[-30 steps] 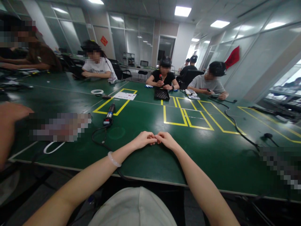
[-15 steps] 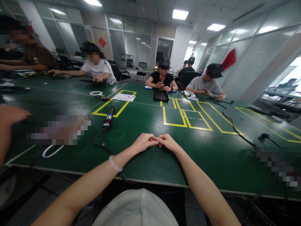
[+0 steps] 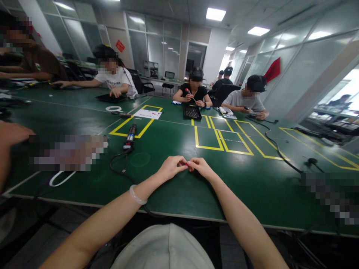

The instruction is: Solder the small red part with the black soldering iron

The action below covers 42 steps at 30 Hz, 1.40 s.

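My left hand (image 3: 171, 167), with a pale bracelet (image 3: 137, 195) at the wrist, meets my right hand (image 3: 201, 167) fingertip to fingertip just above the green table (image 3: 174, 198). Between the pinched fingers shows a tiny red piece (image 3: 187, 164), mostly hidden and too small to name. Both hands are closed around it. Left of them lies a dark cylindrical tool with a blue band (image 3: 130, 136), its black cable (image 3: 112, 161) curving toward the table's front edge.
Yellow tape rectangles (image 3: 209, 148) mark the table. Farther off lie a white paper (image 3: 147, 114), a white cable coil (image 3: 113, 108) and a black tray (image 3: 192, 112) before a person in black (image 3: 201, 89). A black cable (image 3: 276, 146) crosses at right. Another person's arm (image 3: 12, 140) reaches in at left.
The tiny red piece now shows between my fingertips, which have shifted slightly. Across the table, the person in black has tilted a red-handled tool over the tray.
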{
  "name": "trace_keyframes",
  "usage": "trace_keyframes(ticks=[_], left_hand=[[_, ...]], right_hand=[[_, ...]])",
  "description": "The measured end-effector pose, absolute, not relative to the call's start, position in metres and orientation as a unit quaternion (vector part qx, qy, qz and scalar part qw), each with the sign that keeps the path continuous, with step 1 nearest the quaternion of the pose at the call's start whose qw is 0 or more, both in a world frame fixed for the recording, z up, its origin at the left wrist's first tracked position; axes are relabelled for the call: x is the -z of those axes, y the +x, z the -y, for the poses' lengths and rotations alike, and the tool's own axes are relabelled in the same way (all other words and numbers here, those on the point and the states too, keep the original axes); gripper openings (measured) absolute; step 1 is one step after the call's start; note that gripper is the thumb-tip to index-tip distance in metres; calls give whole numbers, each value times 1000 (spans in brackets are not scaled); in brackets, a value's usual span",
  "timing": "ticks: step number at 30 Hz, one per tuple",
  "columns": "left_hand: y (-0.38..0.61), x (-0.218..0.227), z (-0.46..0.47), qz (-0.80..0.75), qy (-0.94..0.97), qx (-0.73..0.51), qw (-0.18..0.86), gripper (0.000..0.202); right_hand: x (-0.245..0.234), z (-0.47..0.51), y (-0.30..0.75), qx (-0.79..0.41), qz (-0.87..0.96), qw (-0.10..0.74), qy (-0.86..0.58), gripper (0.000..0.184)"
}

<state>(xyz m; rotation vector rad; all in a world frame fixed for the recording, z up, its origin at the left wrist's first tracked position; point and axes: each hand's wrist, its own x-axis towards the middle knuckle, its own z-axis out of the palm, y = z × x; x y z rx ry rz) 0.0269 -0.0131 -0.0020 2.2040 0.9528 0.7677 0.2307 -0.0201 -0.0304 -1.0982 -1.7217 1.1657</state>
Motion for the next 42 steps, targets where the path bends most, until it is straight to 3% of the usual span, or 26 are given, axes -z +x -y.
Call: trace_keyframes(ticks=[16, 42], left_hand=[[19, -6, 19, -363, 873, -262, 195, 9], [18, -1, 15, -358, 872, -256, 213, 10]], right_hand=[[36, 17, 234, -510, 654, 381, -408, 29], [33, 17, 231, -532, 637, 375, -413, 27]])
